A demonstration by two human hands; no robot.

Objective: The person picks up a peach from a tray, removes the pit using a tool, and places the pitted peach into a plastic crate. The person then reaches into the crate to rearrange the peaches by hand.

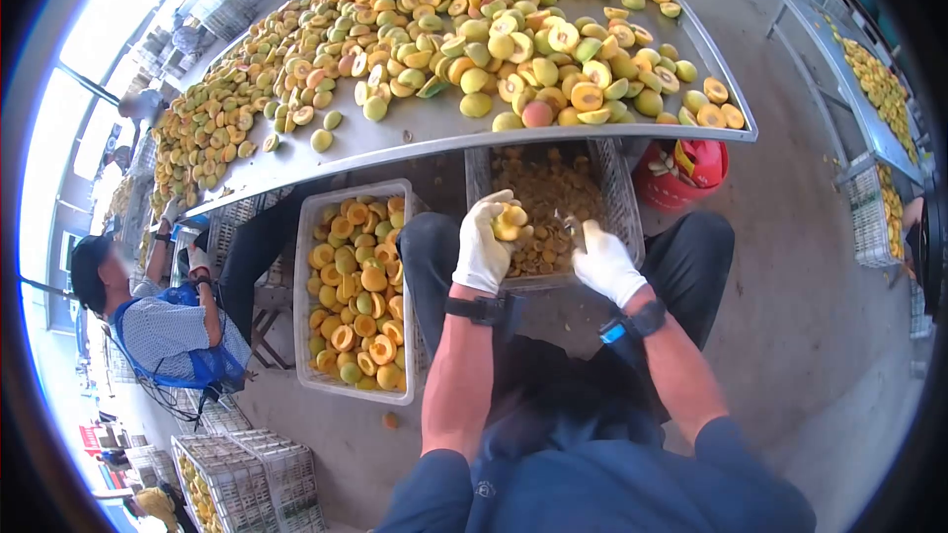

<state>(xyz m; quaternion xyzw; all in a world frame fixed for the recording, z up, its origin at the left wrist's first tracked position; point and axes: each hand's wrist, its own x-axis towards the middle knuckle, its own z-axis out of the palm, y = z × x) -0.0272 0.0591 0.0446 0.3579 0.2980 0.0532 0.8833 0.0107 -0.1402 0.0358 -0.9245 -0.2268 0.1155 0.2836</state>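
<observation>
My left hand point(486, 245), in a white glove, is closed around a yellow peach half point(510, 223). To its right, my gloved right hand point(605, 262) grips a small metal pitting tool point(571, 225), whose working end is too small to make out. Both hands are above a grey crate point(624, 199) between my knees, which holds brown pits and scraps point(551, 183). Left of my knee stands a white crate point(409, 375) of peach halves, many of them hollowed. In front, a metal table point(415, 143) bears a heap of cut peaches point(395, 39).
A red bucket point(671, 195) stands under the table's right corner. At left sits a co-worker point(183, 331) in a blue apron. Stacked crates point(259, 484) are at lower left; another table point(839, 69) with fruit is at far right. One peach piece point(391, 420) lies on the floor.
</observation>
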